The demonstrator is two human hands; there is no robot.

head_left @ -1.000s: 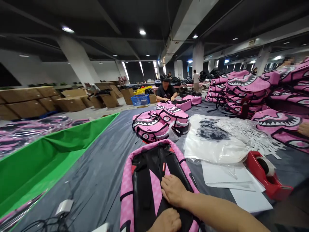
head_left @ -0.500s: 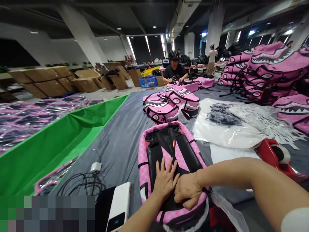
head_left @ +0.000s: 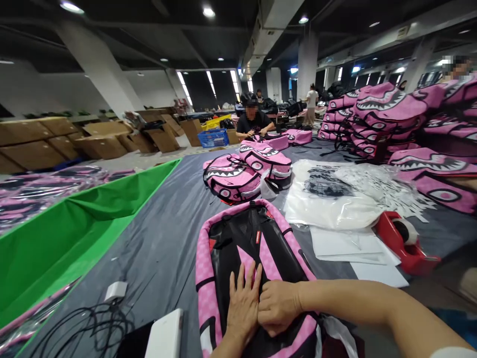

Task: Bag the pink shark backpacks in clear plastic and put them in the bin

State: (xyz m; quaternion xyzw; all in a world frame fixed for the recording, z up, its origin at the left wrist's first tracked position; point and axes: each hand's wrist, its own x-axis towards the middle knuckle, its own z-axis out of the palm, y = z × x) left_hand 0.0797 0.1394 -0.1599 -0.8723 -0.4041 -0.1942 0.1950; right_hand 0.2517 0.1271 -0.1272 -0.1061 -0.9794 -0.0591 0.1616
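A pink and black backpack (head_left: 250,243) lies face down on the grey table cover, its straps upward. My left hand (head_left: 242,304) rests flat on its black back panel with the fingers stretched out. Right beside it my right hand (head_left: 278,307) is curled, with the fingers tucked down onto the panel; what they pinch, if anything, is hidden. Both hands touch each other near the backpack's lower end.
Two pink shark-face backpacks (head_left: 246,174) lie beyond. White plastic bags (head_left: 331,199), paper sheets (head_left: 350,246) and a red tape dispenser (head_left: 404,243) lie at right. Stacked backpacks (head_left: 376,124) rise far right. Green cloth (head_left: 74,228), cables (head_left: 97,323) and a white device (head_left: 164,335) are at left. A seated person (head_left: 253,124) works at the far end.
The view has tilted up and shifted a little. My left hand now lies flat on the back panel next to the curled right hand, both near the backpack's lower end.
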